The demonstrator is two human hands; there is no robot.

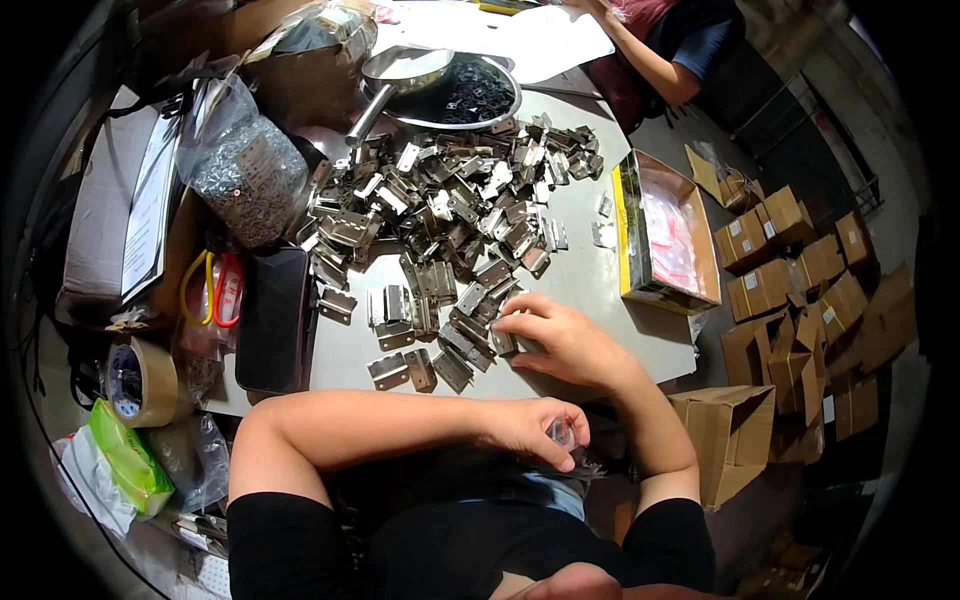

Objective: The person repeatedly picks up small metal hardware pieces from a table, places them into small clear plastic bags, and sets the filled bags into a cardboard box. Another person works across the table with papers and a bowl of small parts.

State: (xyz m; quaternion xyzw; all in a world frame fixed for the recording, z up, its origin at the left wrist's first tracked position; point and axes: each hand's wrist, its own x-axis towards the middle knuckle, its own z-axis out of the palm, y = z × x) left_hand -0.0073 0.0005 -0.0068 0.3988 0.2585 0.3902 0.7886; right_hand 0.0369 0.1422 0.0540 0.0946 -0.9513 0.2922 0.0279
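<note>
My left hand [535, 432] is closed round a small clear plastic bag [562, 432] with a reddish edge, held low in front of my body. My right hand [565, 342] reaches over the table's near edge. Its thumb and fingers curve about a shiny metal hinge [503, 342] at the right end of a loose row. More metal hinges [460, 190] lie heaped across the middle of the table [585, 270], some in small stacks. Part of the bag is hidden inside my left fingers.
At the back stands a metal bowl [505, 112] of black parts, with a pan [410, 68] on it. An open box [660, 235] of clear bags sits right. Left are a bag of screws [245, 175], scissors [222, 290], a dark phone [272, 320] and tape [140, 380]. Another person's arm [650, 60] shows far right.
</note>
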